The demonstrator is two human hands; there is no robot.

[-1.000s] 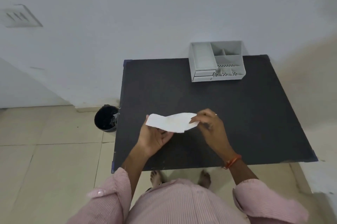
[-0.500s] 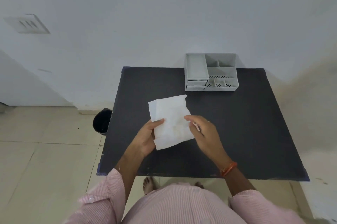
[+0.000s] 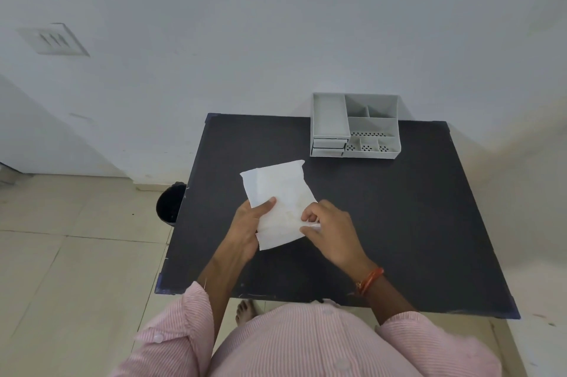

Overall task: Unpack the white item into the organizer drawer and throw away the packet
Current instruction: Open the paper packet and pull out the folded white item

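I hold a flat white packet point(image 3: 280, 192) upright above the middle of the black table point(image 3: 399, 217). My left hand point(image 3: 245, 229) grips its left edge with the thumb on the front. My right hand point(image 3: 329, 231) pinches the packet's lower right edge between thumb and fingers. What is inside the packet is hidden. The grey organizer point(image 3: 356, 125) stands at the table's far edge against the wall, with two small shut drawers point(image 3: 328, 147) at its front left and open compartments on top.
A black bin point(image 3: 170, 203) stands on the tiled floor just left of the table. A white wall runs behind the table. My bare feet show under the table's near edge.
The packet has turned from lying flat and edge-on to upright and facing me. My right hand has shifted down to pinch its lower right edge.
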